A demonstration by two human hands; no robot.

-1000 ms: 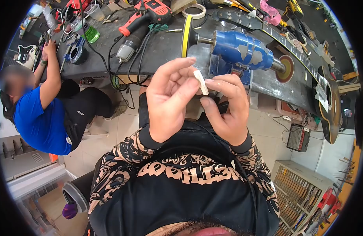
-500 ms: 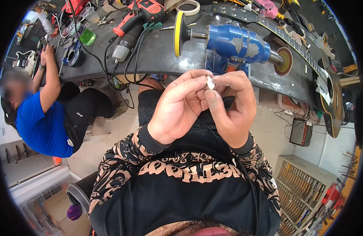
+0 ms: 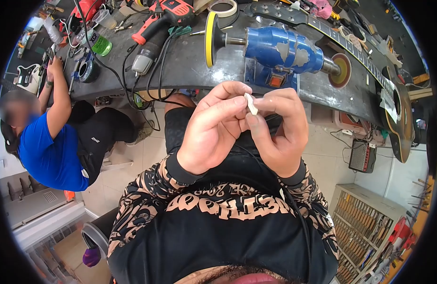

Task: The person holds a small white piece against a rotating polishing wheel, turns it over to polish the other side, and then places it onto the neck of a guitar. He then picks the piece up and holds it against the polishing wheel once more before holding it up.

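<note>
A small, angular off-white piece (image 3: 250, 104) is pinched between both hands in front of the bench edge; its exact kind I cannot make out. My left hand (image 3: 212, 125) grips it from the left with thumb and fingertips. From the right, my right hand (image 3: 281, 130) holds it between thumb and bent forefinger. Just beyond the hands stands a blue bench grinder (image 3: 284, 51) with worn paint. A yellow-edged disc (image 3: 211, 39) is mounted on its left shaft, and a brownish round wheel (image 3: 340, 71) on its right.
A red and black power tool (image 3: 166, 21) lies on the dark bench (image 3: 180, 73) among cables. Right of the grinder rests an electric guitar (image 3: 370, 66). At left sits another person (image 3: 52, 142) in a blue shirt. A rack of files (image 3: 362, 227) stands low right.
The off-white piece has turned slightly and shows more of its length below the fingertips. Both hands keep their pinch, and the view has shifted a little.
</note>
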